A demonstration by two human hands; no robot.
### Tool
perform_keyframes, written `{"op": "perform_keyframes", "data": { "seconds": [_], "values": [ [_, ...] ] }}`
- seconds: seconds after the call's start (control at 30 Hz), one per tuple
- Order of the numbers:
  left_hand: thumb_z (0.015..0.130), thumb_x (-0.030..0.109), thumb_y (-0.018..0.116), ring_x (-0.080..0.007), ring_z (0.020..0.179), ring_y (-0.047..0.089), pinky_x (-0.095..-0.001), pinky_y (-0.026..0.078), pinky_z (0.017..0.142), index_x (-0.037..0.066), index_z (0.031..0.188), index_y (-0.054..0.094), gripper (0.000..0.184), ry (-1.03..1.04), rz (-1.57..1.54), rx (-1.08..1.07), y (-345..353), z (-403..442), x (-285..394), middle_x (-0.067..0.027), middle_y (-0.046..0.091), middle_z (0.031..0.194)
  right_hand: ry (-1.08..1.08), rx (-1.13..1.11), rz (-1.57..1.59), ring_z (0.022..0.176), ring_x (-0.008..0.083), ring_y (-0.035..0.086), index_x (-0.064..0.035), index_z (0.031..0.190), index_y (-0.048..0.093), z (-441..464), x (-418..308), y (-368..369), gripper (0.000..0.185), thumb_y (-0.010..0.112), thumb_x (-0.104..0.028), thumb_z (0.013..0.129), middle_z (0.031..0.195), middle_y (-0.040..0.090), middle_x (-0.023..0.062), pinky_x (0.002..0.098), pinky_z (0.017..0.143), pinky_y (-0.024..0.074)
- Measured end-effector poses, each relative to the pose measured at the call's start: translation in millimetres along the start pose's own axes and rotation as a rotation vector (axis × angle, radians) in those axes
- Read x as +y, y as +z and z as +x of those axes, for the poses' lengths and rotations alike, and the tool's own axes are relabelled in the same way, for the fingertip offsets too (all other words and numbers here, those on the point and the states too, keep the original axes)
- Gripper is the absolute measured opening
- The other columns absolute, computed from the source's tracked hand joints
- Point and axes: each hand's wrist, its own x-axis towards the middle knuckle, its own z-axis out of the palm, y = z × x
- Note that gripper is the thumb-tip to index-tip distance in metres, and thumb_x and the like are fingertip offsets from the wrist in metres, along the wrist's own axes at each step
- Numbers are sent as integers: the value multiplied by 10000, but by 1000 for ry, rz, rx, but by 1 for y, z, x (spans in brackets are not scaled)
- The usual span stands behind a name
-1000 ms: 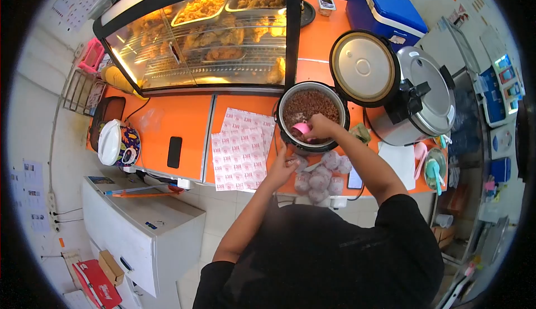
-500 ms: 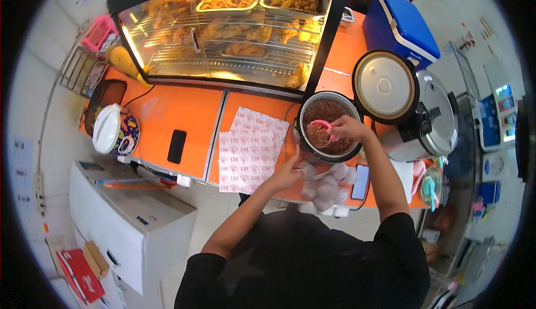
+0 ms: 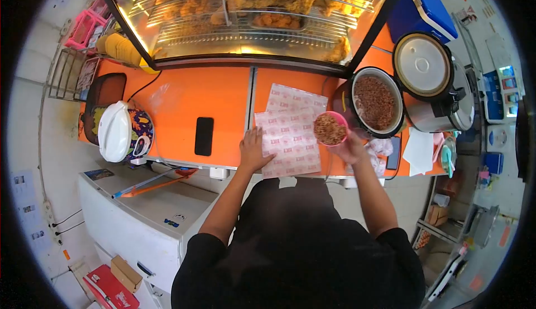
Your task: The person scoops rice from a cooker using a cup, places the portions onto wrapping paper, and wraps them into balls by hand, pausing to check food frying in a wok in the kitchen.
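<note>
In my right hand [image 3: 351, 148] is a pink cup [image 3: 343, 120] heaped with brown cooked rice [image 3: 329, 129], held over the right edge of the printed wrapping paper [image 3: 290, 152]. My left hand [image 3: 254, 150] lies with fingers stretched out at the left edge of that paper, touching it. A second sheet sits partly beneath, farther back. To the right stands an uncovered rice cooker [image 3: 355, 108] with reddish-brown rice inside, its round lid [image 3: 422, 65] tipped back. Wrapped whitish bundles [image 3: 379, 152] lie near my right wrist, partly hidden by it.
A lit glass display case [image 3: 245, 59] with fried chicken stands along the back of the orange table [image 3: 184, 91]. A black phone [image 3: 204, 136] lies left of the paper. A second cooker [image 3: 462, 102] and a blue cooler box [image 3: 419, 10] are at right; a white-lidded container [image 3: 114, 133] is at left.
My right hand has lifted the pink cup of rice out of the cooker and moved it left over the paper. My left hand has left the cooker's side for the paper. The view has shifted.
</note>
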Motion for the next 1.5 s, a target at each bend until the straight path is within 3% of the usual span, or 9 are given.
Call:
{"op": "perform_keyframes", "data": {
  "seconds": [0.1, 0.23, 0.37, 0.47, 0.7, 0.9, 1.0, 1.27, 1.5],
  "values": [
    [654, 695, 829, -363, 1587, 113, -719, 167, 1180, 175, 1668, 199, 1302, 55, 190, -62, 17, 8, -15, -73, 106, 1747, 102, -105, 355, 1355, 317, 549, -79, 1537, 430, 22, 54, 11, 773, 640, -564, 973, 1449, 579, 168, 505, 1097, 483],
    [626, 695, 847, -383, 1573, 148, -728, 190, 1160, 188, 1666, 202, 1325, 68, 199, -101, -4, 22, -7, -60, 114, 1747, 43, 276, 174, 1257, 287, 596, -82, 1420, 564, 50, 93, 28, 509, 554, -440, 1058, 1389, 618, 140, 451, 1028, 504],
    [588, 714, 857, -401, 1549, 195, -725, 225, 1143, 192, 1665, 198, 1366, 76, 216, -119, -10, 28, -9, -56, 119, 1745, -557, 549, -1671, 1242, 452, 492, -132, 1342, 637, 75, 143, 36, 466, 716, -257, 900, 1448, 509, 227, 569, 1048, 408],
    [589, 717, 859, -391, 1555, 192, -728, 232, 1139, 194, 1667, 192, 1372, 62, 242, -153, -8, 25, -6, -44, 117, 1746, -672, 306, -2035, 1282, 500, 434, -211, 1350, 649, 90, 191, -15, 465, 721, -282, 896, 1518, 426, 238, 586, 1062, 393],
    [585, 723, 861, -378, 1555, 193, -725, 257, 1133, 196, 1670, 178, 1387, 45, 321, -179, -7, 29, -4, -37, 110, 1747, -558, 287, -2079, 1424, 486, 376, -223, 1375, 638, 86, 183, -4, 491, 711, -273, 892, 1537, 417, 242, 613, 1123, 362],
    [839, 576, 750, -389, 1479, 298, -675, 337, 1097, 217, 1603, 387, 919, 44, 162, -192, -16, 47, -16, -73, 283, 1684, -482, 175, -1926, 1423, 488, 397, -173, 1399, 611, 86, 164, -7, 530, 712, -172, 879, 1555, 399, 256, 558, 1192, 344],
    [957, 458, 647, -378, 1452, 327, -665, 363, 1053, 214, 1564, 460, 681, -10, 12, 67, 0, 72, -23, -88, 342, 1651, -561, 182, -1777, 1413, 476, 414, -127, 1413, 594, 65, 137, 14, 564, 739, -138, 868, 1547, 405, 263, 516, 1190, 364],
    [930, 301, 679, -318, 1430, 377, -612, 290, 1059, 244, 1444, 607, 522, 186, 207, 404, 36, 83, -22, -64, 420, 1600, -1052, 751, -1676, 1426, 435, 418, -28, 1528, 414, -16, 33, 42, 764, 768, -150, 862, 1540, 427, 239, 535, 1175, 360],
    [811, 140, 758, -284, 1358, 447, -565, 301, 1040, 242, 1140, 785, 345, 196, 30, 424, 18, 79, -4, 6, 597, 1414, -959, 1086, -1842, 1395, 440, 438, -40, 1506, 450, -44, -78, 6, 732, 752, -148, 847, 1521, 446, 228, 533, 1166, 356]
  ]
}}
